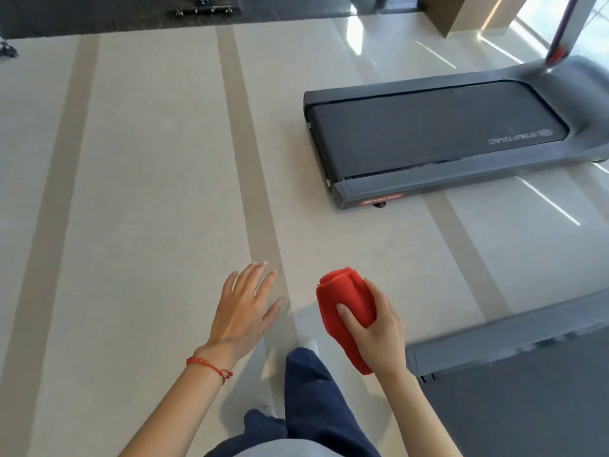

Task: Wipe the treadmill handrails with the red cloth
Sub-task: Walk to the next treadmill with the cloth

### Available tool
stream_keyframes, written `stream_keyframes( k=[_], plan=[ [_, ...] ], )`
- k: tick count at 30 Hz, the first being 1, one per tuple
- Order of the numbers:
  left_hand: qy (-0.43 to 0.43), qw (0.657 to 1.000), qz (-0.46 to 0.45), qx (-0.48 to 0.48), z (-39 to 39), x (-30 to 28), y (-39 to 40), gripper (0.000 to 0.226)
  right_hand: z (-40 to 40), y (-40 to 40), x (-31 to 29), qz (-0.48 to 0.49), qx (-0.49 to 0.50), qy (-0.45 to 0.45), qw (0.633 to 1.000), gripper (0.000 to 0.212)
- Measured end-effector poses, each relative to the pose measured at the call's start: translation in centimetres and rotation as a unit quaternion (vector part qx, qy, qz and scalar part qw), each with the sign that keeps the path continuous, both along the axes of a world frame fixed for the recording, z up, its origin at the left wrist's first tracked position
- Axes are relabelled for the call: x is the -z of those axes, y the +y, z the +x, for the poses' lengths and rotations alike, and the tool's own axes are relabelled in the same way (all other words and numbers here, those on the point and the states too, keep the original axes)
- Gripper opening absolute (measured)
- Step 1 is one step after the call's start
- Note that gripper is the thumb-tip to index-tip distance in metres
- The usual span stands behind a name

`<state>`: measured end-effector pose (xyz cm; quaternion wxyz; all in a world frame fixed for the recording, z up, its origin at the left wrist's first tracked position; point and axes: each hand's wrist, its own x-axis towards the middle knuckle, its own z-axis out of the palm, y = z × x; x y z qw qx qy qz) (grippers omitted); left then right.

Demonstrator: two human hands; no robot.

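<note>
Cloth in hand, a cleaner stands short of the treadmills, handrails not yet in reach.

Nearest the camera, the right hand (375,328) clamps a rolled red cloth (346,311), thumb across the front and fingers curled behind it, the roll's long axis running up and away from the wrist. The left hand (242,308) hangs beside it with fingers straight and spread, holding nothing (a red string bracelet (211,367) circles that wrist). The corner of one treadmill deck (494,344) lies just right of the cloth hand; a second treadmill (438,136) sits farther off, ahead and to the right on the pale floor (148,159), its long axis stretching rightward. No handrail shows clearly, only a blurred upright (560,37) at the far right, so the coming move appears to lead up and right, with the right hand nearer.
</note>
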<state>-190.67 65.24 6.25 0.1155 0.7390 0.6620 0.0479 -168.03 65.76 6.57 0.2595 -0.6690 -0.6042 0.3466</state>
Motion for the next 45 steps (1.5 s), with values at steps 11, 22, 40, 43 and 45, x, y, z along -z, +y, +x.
stream_keyframes(
  k=[11, 22, 40, 43, 45],
  plan=[
    [0.006, 0.995, 0.011, 0.102, 5.0, -0.7, 14.9, 0.065, 4.7, 11.4, -0.9, 0.002, 0.100, 0.004, 0.995, 0.061],
    [-0.035, 0.946, 0.085, 0.310, 12.8, -0.3, 29.1, 0.040, 8.7, 16.7, -1.2, -0.002, 0.306, -0.010, 0.952, 0.062],
    [-0.039, 0.858, 0.013, 0.513, 26.3, -0.9, 41.6, 0.062, 14.4, 20.9, -2.3, 0.035, 0.557, -0.009, 0.830, 0.061],
    [-0.044, 0.846, 0.008, 0.531, 30.0, -0.9, 42.3, 0.058, 17.5, 21.3, -2.5, 0.042, 0.577, -0.008, 0.816, 0.063],
    [-0.047, 0.844, 0.011, 0.534, 33.0, -1.0, 43.0, 0.058, 20.2, 21.6, -2.6, 0.044, 0.584, -0.005, 0.810, 0.063]
  ],
)
